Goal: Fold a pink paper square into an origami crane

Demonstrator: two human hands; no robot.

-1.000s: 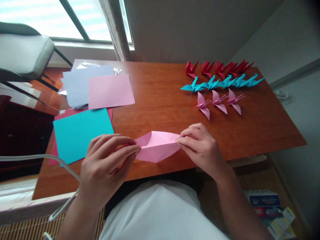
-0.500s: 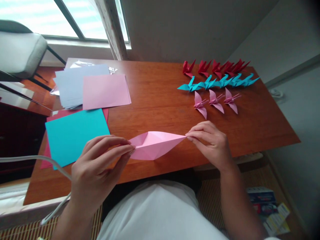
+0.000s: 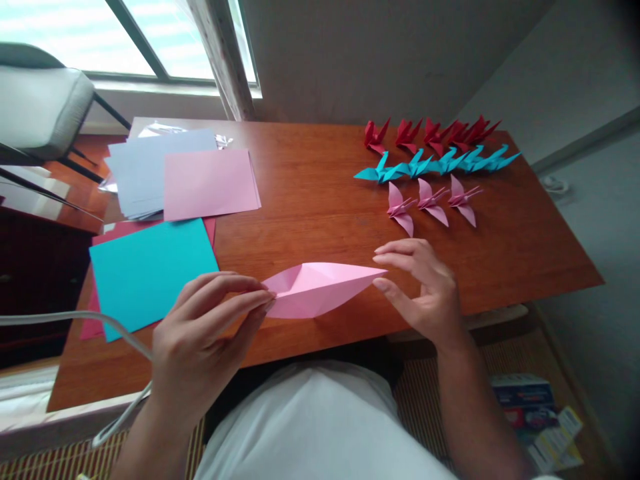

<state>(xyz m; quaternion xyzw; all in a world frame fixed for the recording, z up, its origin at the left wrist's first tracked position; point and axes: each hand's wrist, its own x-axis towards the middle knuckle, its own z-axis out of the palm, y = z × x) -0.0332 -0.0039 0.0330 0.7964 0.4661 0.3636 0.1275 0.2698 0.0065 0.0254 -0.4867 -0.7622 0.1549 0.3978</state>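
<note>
A pink origami paper (image 3: 320, 287), folded into a long boat-like shape with pointed ends, is held above the near part of the table. My left hand (image 3: 215, 333) pinches its left end between thumb and fingers. At the opposite tip, my right hand (image 3: 420, 283) is open, thumb and fingers parted around the point without gripping it. Beyond the right hand stand three pink paper cranes (image 3: 400, 208), a row of several blue paper cranes (image 3: 417, 165) and a row of several red paper cranes (image 3: 407, 135).
On the table (image 3: 300, 193), at left, lie pink sheets (image 3: 210, 183), grey-blue sheets (image 3: 140, 173) and a blue sheet (image 3: 155, 277) over red paper. A white cable (image 3: 115, 327) loops beside my left forearm. A chair (image 3: 45, 107) stands by the window; boxes (image 3: 530, 407) sit on the floor at right.
My right hand has let go of the paper's right tip and its fingers have spread. The left hand has shifted slightly right with the paper.
</note>
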